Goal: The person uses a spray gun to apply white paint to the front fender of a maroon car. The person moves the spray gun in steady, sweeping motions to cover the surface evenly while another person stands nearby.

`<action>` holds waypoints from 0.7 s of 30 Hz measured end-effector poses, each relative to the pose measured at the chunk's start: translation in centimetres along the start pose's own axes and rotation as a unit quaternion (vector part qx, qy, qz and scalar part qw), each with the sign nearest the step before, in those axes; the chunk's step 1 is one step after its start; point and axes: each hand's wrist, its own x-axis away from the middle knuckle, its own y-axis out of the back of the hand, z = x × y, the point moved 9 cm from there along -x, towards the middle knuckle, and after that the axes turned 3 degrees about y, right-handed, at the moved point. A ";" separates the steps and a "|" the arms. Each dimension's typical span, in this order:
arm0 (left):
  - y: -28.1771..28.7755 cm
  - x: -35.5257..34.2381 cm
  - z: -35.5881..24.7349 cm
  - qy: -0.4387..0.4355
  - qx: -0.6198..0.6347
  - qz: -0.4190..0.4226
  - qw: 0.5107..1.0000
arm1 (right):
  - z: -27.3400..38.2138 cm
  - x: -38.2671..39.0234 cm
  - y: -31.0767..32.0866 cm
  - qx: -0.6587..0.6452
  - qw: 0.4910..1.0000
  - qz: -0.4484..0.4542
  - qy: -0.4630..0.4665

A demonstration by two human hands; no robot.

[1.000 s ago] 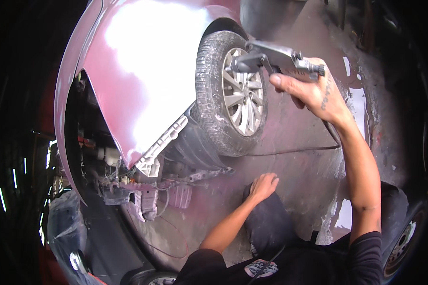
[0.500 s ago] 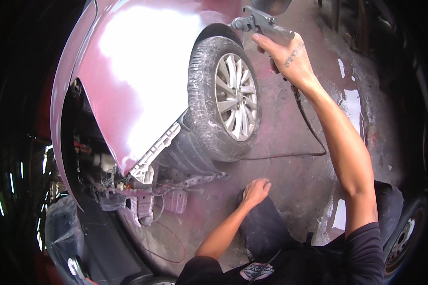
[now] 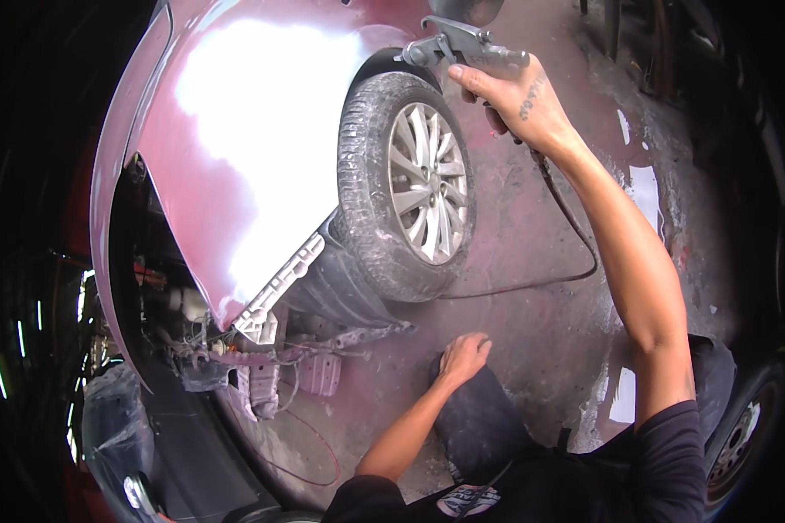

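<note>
A metal spray gun (image 3: 462,45) is gripped in my right hand (image 3: 525,100), its nozzle aimed left at the fender above the wheel arch. A dark cup on top of the gun is cut off by the upper edge. The car fender (image 3: 235,174) is dark red, with a large white patch across its middle. Below the gun stands the front wheel (image 3: 427,183), with a dusty tyre and silver spokes. My left hand (image 3: 465,356) rests on my bent knee, its fingers draped over it and holding nothing.
An air hose (image 3: 576,275) drops from the gun and runs over the floor behind the tyre. Exposed brackets and wiring (image 3: 253,357) sit at the car's stripped front end. A black bumper-like part (image 3: 205,444) lies lower left. Another wheel (image 3: 737,449) stands lower right.
My right hand has shifted the spray gun slightly left along the fender's edge by the wheel arch. My left hand stays on the knee.
</note>
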 end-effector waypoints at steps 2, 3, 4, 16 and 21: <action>0.1 0.1 -0.1 0.004 0.004 0.000 1.000 | -0.9 -1.0 -0.2 0.002 1.000 -0.027 0.007; 0.2 0.2 -0.2 0.008 0.005 -0.001 1.000 | -1.5 -1.5 -0.2 0.004 0.999 -0.035 0.000; 0.2 0.2 -0.3 0.011 0.007 -0.001 1.000 | -2.1 -1.9 -0.1 0.005 0.999 -0.041 -0.009; 0.4 0.5 0.4 0.017 -0.005 -0.018 1.000 | -2.5 -1.1 -0.4 0.020 0.999 -0.025 -0.007; 0.4 0.6 0.4 0.012 -0.001 -0.018 1.000 | -3.3 -0.3 -1.2 -0.039 0.997 0.038 -0.048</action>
